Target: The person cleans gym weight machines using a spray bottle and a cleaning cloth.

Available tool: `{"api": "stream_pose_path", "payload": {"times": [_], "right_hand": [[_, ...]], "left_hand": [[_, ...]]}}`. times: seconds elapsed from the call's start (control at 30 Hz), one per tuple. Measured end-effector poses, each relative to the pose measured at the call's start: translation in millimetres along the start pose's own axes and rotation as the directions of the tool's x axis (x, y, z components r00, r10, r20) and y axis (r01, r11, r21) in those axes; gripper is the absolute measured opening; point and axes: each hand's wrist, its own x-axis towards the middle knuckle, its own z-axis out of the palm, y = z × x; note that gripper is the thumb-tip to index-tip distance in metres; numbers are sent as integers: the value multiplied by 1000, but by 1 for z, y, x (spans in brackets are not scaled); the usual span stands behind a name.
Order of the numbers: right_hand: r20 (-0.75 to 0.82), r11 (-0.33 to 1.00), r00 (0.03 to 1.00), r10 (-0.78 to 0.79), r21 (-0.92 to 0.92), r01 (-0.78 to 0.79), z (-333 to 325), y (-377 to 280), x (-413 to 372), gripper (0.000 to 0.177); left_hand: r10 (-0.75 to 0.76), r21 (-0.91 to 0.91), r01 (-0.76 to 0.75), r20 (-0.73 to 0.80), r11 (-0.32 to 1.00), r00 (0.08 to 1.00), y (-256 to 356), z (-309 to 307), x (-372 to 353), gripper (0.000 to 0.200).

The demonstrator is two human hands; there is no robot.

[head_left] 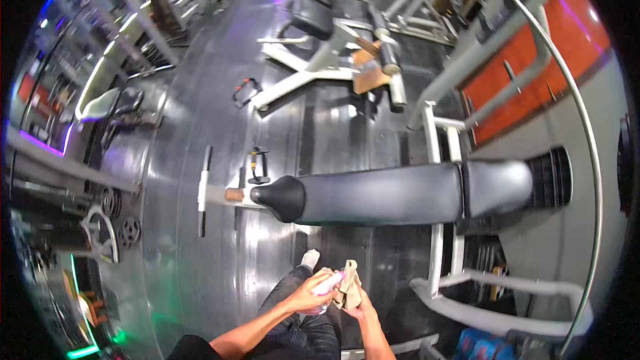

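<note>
L hand (315, 293) has fingers curled round a white/pink bottle (327, 284), prob. a spray, right by a beige cloth (349, 288). R hand (363, 307) pinches the cloth, can't tell exact fingertip spots. Bottle-to-cloth step imo, next move calls for steady cloth. Padded bench (387, 197) just beyond.
</note>
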Motion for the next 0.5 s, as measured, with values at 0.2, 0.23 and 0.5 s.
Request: {"api": "stream_pose_path", "payload": {"times": [0.2,0.23,0.5], "right_hand": [[109,946,983,147,274,-172,13,-22,-19,40],[91,955,988,126,257,-145,21,-25,-25,41],[-64,993,993,98,-62,-102,74,-57,-49,55]], "left_hand": [[201,208,-152,-240,966,950,17,7,-24,24],[125,123,-95,-262,988,957,24,7,-29,22],[289,173,-232,-620,957,729,13,-9,-92,19]]}}
